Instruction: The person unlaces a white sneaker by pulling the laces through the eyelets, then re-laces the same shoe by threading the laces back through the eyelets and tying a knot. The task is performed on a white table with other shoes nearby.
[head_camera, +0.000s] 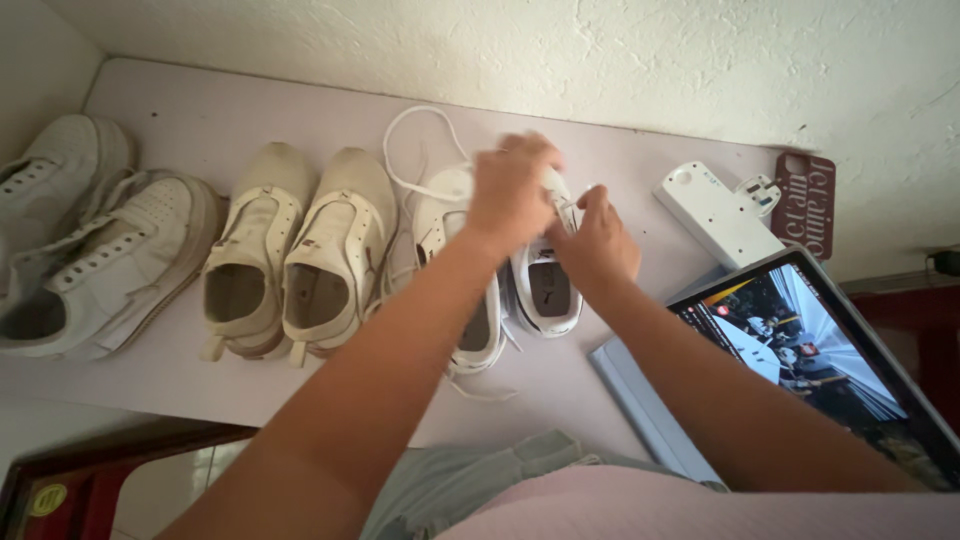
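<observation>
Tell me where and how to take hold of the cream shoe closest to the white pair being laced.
Probably best to grip the cream shoe at its heel collar, coming from above on the near side. Its opening faces up and the heel points towards the person, clear of the left hand and right hand busy at the white shoe.

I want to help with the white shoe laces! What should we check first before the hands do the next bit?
1. Both hands on the same shoe: ok. The left hand and right hand meet over the white lace-up sneaker.
2. Lace gripped: cannot tell; the picture is blurred there.
3. Loose white shoelace free of snags: ok, it loops on the bare pale table top.
4. Partner white sneaker close by: ok, touching side by side.
5. Open laptop clear of the shoes: ok, off to the right.
</observation>
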